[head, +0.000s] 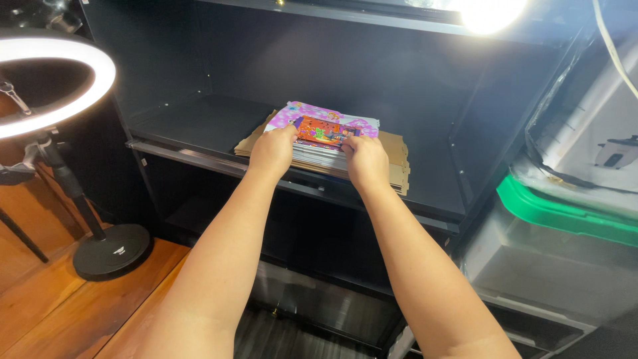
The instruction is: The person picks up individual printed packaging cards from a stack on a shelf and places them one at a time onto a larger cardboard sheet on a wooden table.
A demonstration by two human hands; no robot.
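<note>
A stack of thin colourful booklets (329,126), pink on top with a small orange one lying on it, rests on flat brown cardboard (397,154) on a black cabinet shelf (193,126). My left hand (271,151) grips the stack's near left edge. My right hand (366,161) grips its near right edge, fingers curled over the top. Both arms reach forward from below.
A lit ring light (56,83) on a stand with a round black base (111,251) stands at the left on a wooden floor. A clear plastic bin with a green lid (565,213) sits at the right. A bright lamp (488,12) shines above the cabinet.
</note>
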